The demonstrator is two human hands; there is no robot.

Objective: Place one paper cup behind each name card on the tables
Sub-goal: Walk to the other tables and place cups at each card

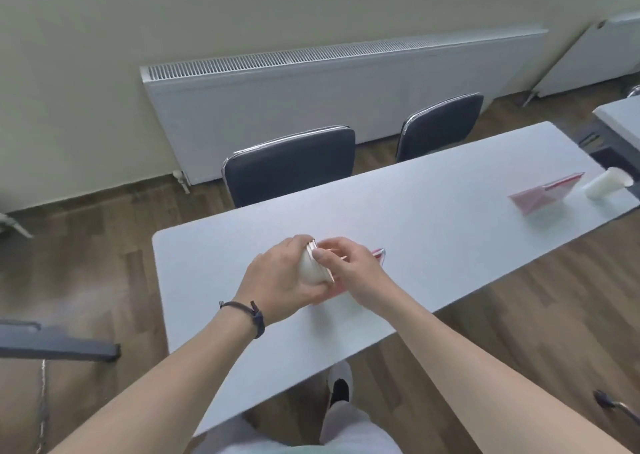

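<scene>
My left hand (280, 277) grips a short stack of white paper cups (311, 266), held sideways above the white table (433, 232). My right hand (349, 270) pinches the rim of the outermost cup at the stack's open end. Under my hands stands a red and white name card (379, 254), mostly hidden, with only its right tip showing. At the table's far right end a second red name card (547, 194) stands with one white paper cup (606, 183) just beyond it, near the table's end.
Two dark padded chairs (291, 166) (440, 124) are tucked in on the table's far side, before a long white radiator (311, 100). Another table's corner (620, 118) shows at the right. A grey desk edge (59, 344) juts in at the left. Wood floor surrounds.
</scene>
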